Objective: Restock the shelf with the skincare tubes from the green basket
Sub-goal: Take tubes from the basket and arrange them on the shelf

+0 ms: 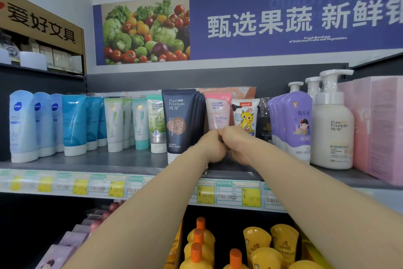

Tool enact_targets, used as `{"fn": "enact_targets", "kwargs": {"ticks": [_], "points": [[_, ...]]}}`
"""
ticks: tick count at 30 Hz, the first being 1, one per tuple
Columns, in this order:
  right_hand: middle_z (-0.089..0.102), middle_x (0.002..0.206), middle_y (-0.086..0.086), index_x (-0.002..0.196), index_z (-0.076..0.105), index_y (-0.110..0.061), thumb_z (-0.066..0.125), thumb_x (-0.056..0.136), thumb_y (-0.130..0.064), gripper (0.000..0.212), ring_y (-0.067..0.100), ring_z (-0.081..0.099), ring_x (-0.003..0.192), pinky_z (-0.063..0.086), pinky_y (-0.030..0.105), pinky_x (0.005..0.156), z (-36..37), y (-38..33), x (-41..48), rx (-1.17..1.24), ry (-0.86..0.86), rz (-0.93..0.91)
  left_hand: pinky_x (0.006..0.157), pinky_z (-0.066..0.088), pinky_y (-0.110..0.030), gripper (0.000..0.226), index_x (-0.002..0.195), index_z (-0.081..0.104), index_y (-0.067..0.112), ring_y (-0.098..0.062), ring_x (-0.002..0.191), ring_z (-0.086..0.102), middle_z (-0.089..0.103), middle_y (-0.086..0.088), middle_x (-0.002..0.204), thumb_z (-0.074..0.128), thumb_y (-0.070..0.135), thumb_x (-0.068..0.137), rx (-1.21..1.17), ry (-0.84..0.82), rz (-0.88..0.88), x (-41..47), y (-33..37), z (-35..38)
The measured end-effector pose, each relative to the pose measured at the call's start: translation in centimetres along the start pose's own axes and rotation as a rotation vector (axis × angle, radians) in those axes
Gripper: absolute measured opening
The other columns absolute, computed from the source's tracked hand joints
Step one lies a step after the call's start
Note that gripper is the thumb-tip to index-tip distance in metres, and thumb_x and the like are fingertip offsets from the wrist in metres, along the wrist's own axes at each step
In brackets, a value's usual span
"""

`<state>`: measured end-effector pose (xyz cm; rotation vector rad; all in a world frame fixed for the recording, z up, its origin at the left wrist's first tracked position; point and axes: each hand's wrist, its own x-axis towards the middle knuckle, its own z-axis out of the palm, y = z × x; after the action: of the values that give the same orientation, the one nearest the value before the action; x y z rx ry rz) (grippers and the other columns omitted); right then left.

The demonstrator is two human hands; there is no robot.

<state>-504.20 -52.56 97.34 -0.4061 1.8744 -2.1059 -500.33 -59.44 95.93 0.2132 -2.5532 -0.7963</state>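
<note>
L hand [213,148] and R hand [238,145] meet knuckle to knuckle at front of top shelf, both w/ fingers curled tight round bottom end of pink plastic skincare tube [218,114]. Tube stands upright, cap end down; cap itself hidden behind hands, so exact finger placement on it can't be read. Upper two-thirds of tube shows above fingers [229,132], label facing out. Tube sits between tall dark navy plastic tube [179,124], just to its left, and short white tube w/ yellow cartoon print [245,116], just to its right. Thin silver bracelet [205,170] on L wrist. Surface: grey metal shelf board [87,163], edge strip of green-and-yellow price labels [250,195] along front. Same shelf, far left: row of pale blue tubes [23,126], then teal and white-green ones. To right: lilac plastic bottles [298,124], white pump bottle [332,131], pink carton [379,129] at edge. Shelf below: yellow bottles w/ orange caps [198,247]. Room: grey wall, long blue banner w/ fruit-and-veg photo and white Chinese lettering [283,20] above unit; cardboard box w/ black characters [41,22] upper left.
</note>
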Motion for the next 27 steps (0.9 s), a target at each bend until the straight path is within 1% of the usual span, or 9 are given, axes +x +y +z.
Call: {"fn": "enact_targets", "kwargs": {"ticks": [9,13,15,17,19,21,23,25,27], "points": [[0.049,0.134,0.018,0.145,0.035,-0.012,0.048,0.099,-0.013,0.048,0.031,0.049,0.122,0.041,0.045,0.108,0.1,-0.4,-1.1,-0.017,0.015,-0.009,0.095,0.046,-0.033,0.038,0.129,0.054,0.004,-0.03,0.112,0.058,0.061,-0.014,0.121,0.052,0.01,0.092,0.084,-0.01,-0.026,-0.4,0.6,-0.3],[0.052,0.133,0.025,0.131,0.05,0.005,0.043,0.099,-0.013,0.037,0.039,0.052,0.12,0.045,0.043,0.102,-1.0,-1.6,-3.9,-0.489,-0.019,-0.204,0.077,0.043,-0.03,0.041,0.125,0.052,0.0,-0.032,0.109,0.059,0.061,-0.013,0.119,0.057,0.019,0.09,0.135,0.069,-0.053,-1.4,1.3,-1.1],[0.058,0.123,0.025,0.119,0.058,0.004,0.046,0.097,-0.013,0.031,0.033,0.057,0.1,0.05,0.039,0.084,-1.9,-2.0,-5.3,-0.723,-0.025,-0.308,0.074,0.041,-0.03,0.044,0.124,0.049,0.001,-0.032,0.108,0.059,0.059,-0.011,0.12,0.062,0.023,0.088,0.135,0.127,-0.066,-2.3,1.9,-1.6],[0.063,0.1,0.016,0.097,0.065,-0.004,0.048,0.096,-0.017,0.021,0.026,0.055,0.086,0.043,0.029,0.062,-2.9,-2.1,-7.0,-0.95,-0.038,-0.415,0.075,0.041,-0.029,0.039,0.121,0.051,0.001,-0.031,0.106,0.059,0.06,-0.014,0.121,0.06,0.022,0.089,0.18,0.139,-0.021,-3.3,2.4,-2.2],[0.061,0.085,0.008,0.081,0.061,-0.011,0.048,0.096,-0.022,0.023,0.023,0.056,0.08,0.04,0.028,0.058,-4.2,-2.1,-9.0,-1.111,-0.051,-0.535,0.078,0.047,-0.031,0.03,0.114,0.058,0.002,-0.028,0.099,0.059,0.062,-0.014,0.116,0.057,0.018,0.089,0.23,0.124,0.048,-4.4,3.2,-2.7],[0.061,0.083,0.004,0.082,0.061,-0.015,0.046,0.095,-0.026,0.023,0.021,0.058,0.076,0.045,0.031,0.06,-5.6,-2.2,-11.6,-1.236,-0.002,-0.627,0.084,0.051,-0.035,0.024,0.108,0.063,0.004,-0.026,0.098,0.06,0.064,-0.011,0.11,0.058,0.016,0.087,0.239,0.09,0.1,-5.3,4.0,-2.8],[0.055,0.074,0.0,0.074,0.055,-0.02,0.045,0.095,-0.027,0.025,0.018,0.052,0.066,0.04,0.029,0.053,-6.9,-2.4,-13.8,-1.348,0.043,-0.682,0.085,0.052,-0.034,0.018,0.102,0.063,0.009,-0.026,0.098,0.061,0.064,-0.007,0.103,0.06,0.016,0.085,0.235,0.049,0.155,-6.1,5.2,-2.8],[0.045,0.069,-0.004,0.065,0.04,-0.023,0.043,0.096,-0.028,0.032,0.019,0.046,0.063,0.03,0.028,0.049,-8.1,-2.7,-15.2,-1.452,0.083,-0.69,0.088,0.051,-0.033,0.023,0.105,0.063,0.013,-0.023,0.1,0.06,0.065,-0.005,0.106,0.063,0.021,0.084,0.246,0.008,0.21,-6.5,6.7,-2.8],[0.042,0.07,-0.003,0.066,0.035,-0.022,0.042,0.095,-0.029,0.031,0.025,0.046,0.069,0.028,0.028,0.049,-9.6,-3.3,-15.9,-1.518,0.126,-0.683,0.086,0.048,-0.028,0.029,0.111,0.063,0.014,-0.018,0.097,0.058,0.065,-0.004,0.11,0.065,0.025,0.085,0.247,-0.037,0.241,-6.7,8.2,-2.6]]}}
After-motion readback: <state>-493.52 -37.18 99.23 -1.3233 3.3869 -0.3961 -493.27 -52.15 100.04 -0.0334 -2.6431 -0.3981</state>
